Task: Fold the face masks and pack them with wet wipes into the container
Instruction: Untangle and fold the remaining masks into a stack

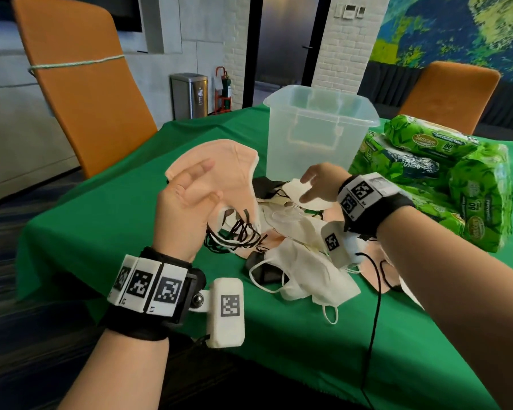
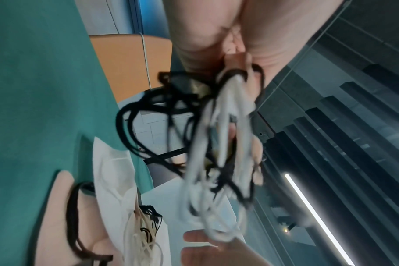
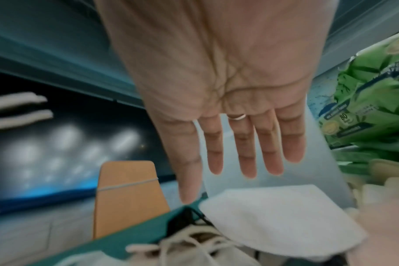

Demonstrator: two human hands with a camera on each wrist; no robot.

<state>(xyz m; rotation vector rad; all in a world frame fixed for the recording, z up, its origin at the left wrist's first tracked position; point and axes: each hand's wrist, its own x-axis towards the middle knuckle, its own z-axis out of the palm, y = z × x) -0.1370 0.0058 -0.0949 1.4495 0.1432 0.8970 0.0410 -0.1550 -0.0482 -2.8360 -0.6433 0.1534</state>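
Peach-coloured soft fabric face mask (image 1: pixel 216 167) stands raised above the green-clothed counter (image 1: pixel 107 214), pinched at its lower edge by the left hand (image 1: pixel 187 202), whose thumb and fingers curl round it together with a bundle of dangling black and white ear loops (image 2: pixel 216 144); several masks seem to be gathered in that one grip, though how many cannot be told. The right hand (image 1: pixel 317 184) hovers with fingers spread and straight, holding nothing, over the loose heap of white, black and peach masks (image 1: pixel 299 250) on the counter, just in front of the clear plastic container (image 1: pixel 317 125), which looks empty. Green packs of wet wipes (image 1: pixel 444 173) are stacked to the right of the container, beside the heap. The step in hand looks like collecting masks for folding, so packing has hardly begun. To do it well, the free hand should lift one mask by its body rather than by a loop, since the loops tangle readily; the held stack should be squared along its centre creases before it goes in. The raised mask is well left of the container, the heap directly below the right palm.
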